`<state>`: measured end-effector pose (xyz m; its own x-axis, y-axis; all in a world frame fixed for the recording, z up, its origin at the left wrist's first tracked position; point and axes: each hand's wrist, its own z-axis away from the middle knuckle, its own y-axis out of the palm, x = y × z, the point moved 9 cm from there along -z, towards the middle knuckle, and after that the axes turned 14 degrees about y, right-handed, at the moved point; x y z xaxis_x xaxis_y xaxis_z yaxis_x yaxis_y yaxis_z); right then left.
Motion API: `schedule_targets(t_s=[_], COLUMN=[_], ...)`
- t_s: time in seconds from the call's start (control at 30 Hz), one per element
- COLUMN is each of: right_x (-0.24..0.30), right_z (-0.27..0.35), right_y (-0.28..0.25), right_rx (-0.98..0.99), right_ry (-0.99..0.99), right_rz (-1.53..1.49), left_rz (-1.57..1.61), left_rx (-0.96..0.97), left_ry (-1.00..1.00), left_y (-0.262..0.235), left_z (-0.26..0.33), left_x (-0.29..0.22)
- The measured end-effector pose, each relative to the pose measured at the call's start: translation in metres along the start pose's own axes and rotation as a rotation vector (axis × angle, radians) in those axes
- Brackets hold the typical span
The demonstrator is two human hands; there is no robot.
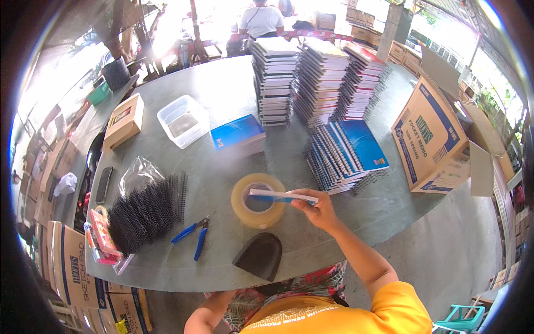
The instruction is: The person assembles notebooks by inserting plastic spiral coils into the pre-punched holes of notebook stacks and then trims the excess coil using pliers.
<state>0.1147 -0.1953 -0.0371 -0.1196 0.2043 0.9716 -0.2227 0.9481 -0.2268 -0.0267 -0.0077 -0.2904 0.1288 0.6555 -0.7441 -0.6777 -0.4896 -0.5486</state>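
Note:
My right hand (317,211) is closed on the end of a thin blue-covered notebook (282,196), held nearly edge-on above the table. Beneath and behind its far end lies a large roll of clear packing tape (240,207). My left forearm (210,313) reaches to the table's near edge, and the hand itself is hidden there. A dark rounded wedge-like piece (260,256) rests near that edge. Blue-handled cutting pliers (194,236) lie to the left, beside a pile of black spiral coils (147,214). Farther back sits a stack of blue-covered pads (238,133).
Several blue spiral notebooks (347,153) are stacked at the right, with tall notebook stacks (273,83) behind. An opened carton (431,139) stands at the right edge. A clear plastic tub (182,121) and a small cardboard box (123,121) are at back left. Another person (261,21) sits beyond.

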Motion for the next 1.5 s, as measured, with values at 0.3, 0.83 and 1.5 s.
schedule_targets(t_s=[0.3, 0.83, 1.5], right_x=[0.014, 0.008, -0.006], right_z=[0.010, 0.012, 0.013], right_y=[-0.001, -0.007, -0.008], right_rx=[-0.044, -0.097, -0.077], right_ry=[0.073, 0.042, 0.145], right_rz=[0.050, 0.028, 0.040], left_rz=[0.004, 0.026, 0.008], left_rx=[0.058, 0.110, 0.176], left_ry=[0.058, 0.091, 0.122], left_y=[0.014, 0.031, 0.037], left_z=[-0.007, -0.001, -0.005], left_x=[-0.003, -0.017, -0.024])
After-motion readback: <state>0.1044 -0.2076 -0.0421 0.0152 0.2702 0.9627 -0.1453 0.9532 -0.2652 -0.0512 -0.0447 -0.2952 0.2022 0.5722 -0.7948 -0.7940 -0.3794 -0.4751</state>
